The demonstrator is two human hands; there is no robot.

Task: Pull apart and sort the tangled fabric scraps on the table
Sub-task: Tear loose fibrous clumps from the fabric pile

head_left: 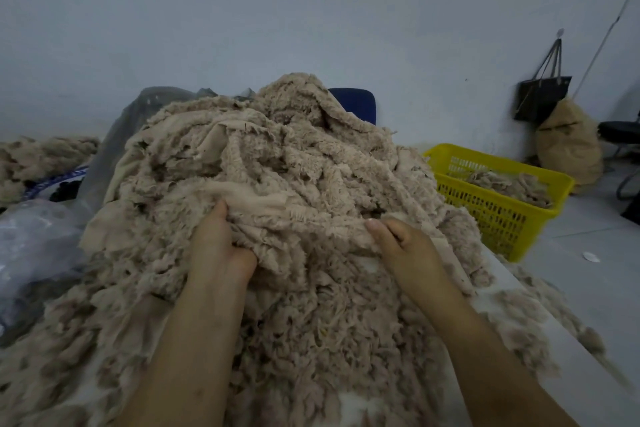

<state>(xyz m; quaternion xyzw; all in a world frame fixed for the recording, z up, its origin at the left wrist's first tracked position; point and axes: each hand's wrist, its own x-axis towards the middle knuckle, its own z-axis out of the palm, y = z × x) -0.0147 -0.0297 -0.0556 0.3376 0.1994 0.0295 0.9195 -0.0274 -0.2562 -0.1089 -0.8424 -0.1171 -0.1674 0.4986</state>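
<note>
Both hands are working into the big heap of beige fabric scraps (277,156), which is sitting in the middle of the worktop (512,279) and spilling right down to the near edge. The left hand (218,246) is digging in, its fingers curling into a fold of the cloth and gripping it, with the fingertips disappearing inside the fabric. The right hand (401,246) is clamping the same flat-backed piece a little way off, its thumb pressing on top and its fingers tucking under the edge. The stretch of cloth between them is running across at about the same height, frayed along its lower border.

The heap is rising high behind the hands, fluffy side and smooth backing mixing together, and loose tufts are trailing over the right edge of the worktop. To the right, a yellow basket (498,163) is standing on the floor just beside the worktop, holding a shallow layer of the same beige scraps (509,184). Further back, a black bag (542,97) is hanging on the wall above a stuffed beige sack (568,146). A blue chair back (356,104) is peeking out behind the heap. On the left, a clear plastic bag (31,246) is lying beside the scraps, and another beige pile (34,159) is sitting beyond it.
</note>
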